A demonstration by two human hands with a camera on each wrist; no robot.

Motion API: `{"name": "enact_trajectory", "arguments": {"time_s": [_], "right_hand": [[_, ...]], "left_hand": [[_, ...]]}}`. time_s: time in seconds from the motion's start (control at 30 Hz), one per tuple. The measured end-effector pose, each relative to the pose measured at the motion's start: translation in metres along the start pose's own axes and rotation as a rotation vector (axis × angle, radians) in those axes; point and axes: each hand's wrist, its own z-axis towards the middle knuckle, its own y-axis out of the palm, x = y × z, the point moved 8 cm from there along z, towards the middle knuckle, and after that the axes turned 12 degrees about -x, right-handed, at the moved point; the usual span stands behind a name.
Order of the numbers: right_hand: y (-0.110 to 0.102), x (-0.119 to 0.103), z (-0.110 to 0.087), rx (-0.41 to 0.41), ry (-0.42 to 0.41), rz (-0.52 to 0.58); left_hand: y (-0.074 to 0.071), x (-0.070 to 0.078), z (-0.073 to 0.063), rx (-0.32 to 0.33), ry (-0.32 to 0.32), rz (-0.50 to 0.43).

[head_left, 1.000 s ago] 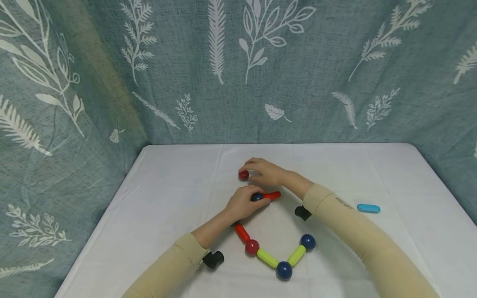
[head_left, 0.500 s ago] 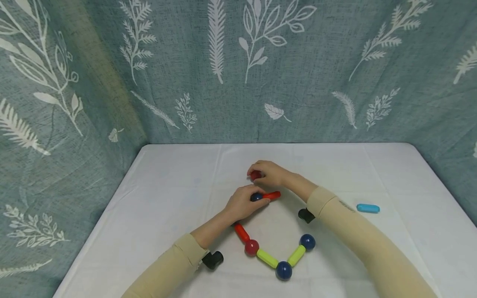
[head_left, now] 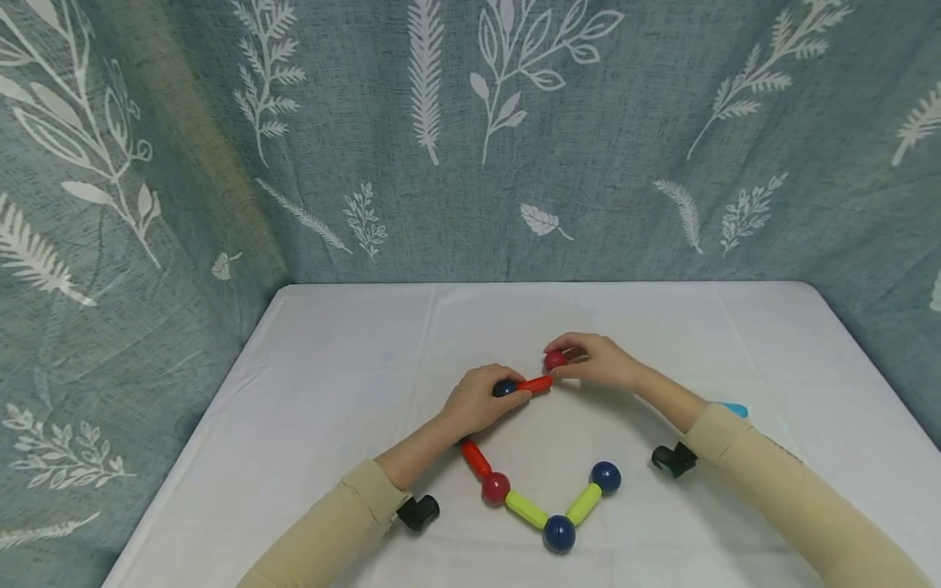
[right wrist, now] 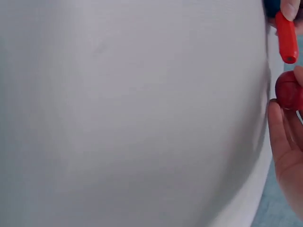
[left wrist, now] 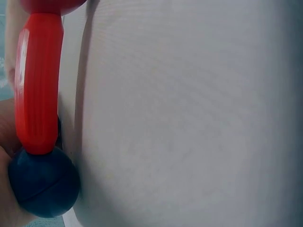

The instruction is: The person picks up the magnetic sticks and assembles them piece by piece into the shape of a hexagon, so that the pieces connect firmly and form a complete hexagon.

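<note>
In the head view my left hand [head_left: 481, 398] grips a dark blue ball [head_left: 505, 388] and the red magnetic stick [head_left: 537, 385] joined to it, with the thumb along the stick. My right hand [head_left: 597, 359] pinches a red ball [head_left: 555, 360] between thumb and fingers, just beyond the stick's free end. A small gap separates this ball [right wrist: 286, 90] from the stick [right wrist: 287, 40] in the right wrist view. Close up in the left wrist view, a red stick [left wrist: 38, 85] joins a blue ball [left wrist: 45, 182] to a partly cut-off red ball [left wrist: 54, 4].
From beneath my left wrist a chain runs nearer me: a red stick [head_left: 476, 459], red ball [head_left: 496, 487], yellow-green stick [head_left: 525, 509], blue ball [head_left: 559, 534], another yellow-green stick [head_left: 584, 504] and blue ball [head_left: 606, 477]. My right sleeve partly hides a light blue stick [head_left: 736, 409].
My right hand has taken the red ball and carried it rightward and nearer, to beside the red stick's free end. The left hand has stayed in place.
</note>
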Motion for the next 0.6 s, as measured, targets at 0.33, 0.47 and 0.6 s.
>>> {"name": "enact_trajectory", "arguments": {"time_s": [0.33, 0.47, 0.6], "right_hand": [[0.011, 0.003, -0.019, -0.009, -0.020, 0.088], [0.011, 0.001, -0.021, -0.008, -0.028, 0.080], [0.012, 0.001, -0.022, -0.011, -0.032, 0.060]], "left_hand": [[-0.001, 0.000, 0.000, 0.005, -0.018, 0.011], [-0.001, 0.000, 0.000, 0.006, -0.021, 0.013], [-0.001, 0.002, 0.001, -0.004, -0.030, 0.053]]}}
